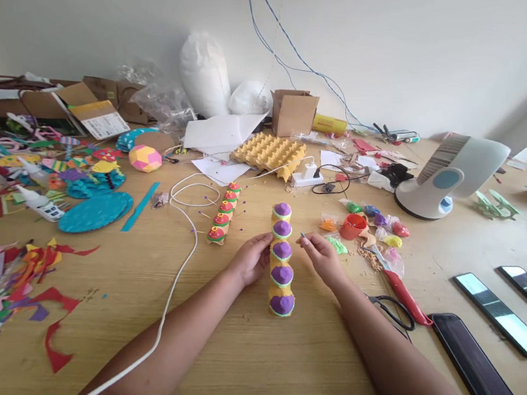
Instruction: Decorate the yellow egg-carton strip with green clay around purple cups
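A strip of yellow egg carton [283, 275], its bumps capped with purple clay edged in light green, stands lengthwise before me on the table. My left hand [252, 260] grips its left edge near the upper half, fingers partly hidden behind it. Just right of the strip, my right hand [322, 256] pinches a small blue piece [303, 235], too small to name exactly. Beyond my left hand lies a second egg-carton strip [224, 212] with red and green caps and pins stuck out at its sides. An orange-red cup [353, 226] stands near my right hand among bagged clay lumps [391, 242].
A white cable [175, 270] crosses over my left forearm. At right are a red-handled knife [404, 295], scissors [393, 311], several phones [501, 315] and a white fan [452, 172]. Paper scraps [50, 295], a glue bottle [40, 203] and blue plates [95, 213] lie left; an egg tray [269, 152] lies behind.
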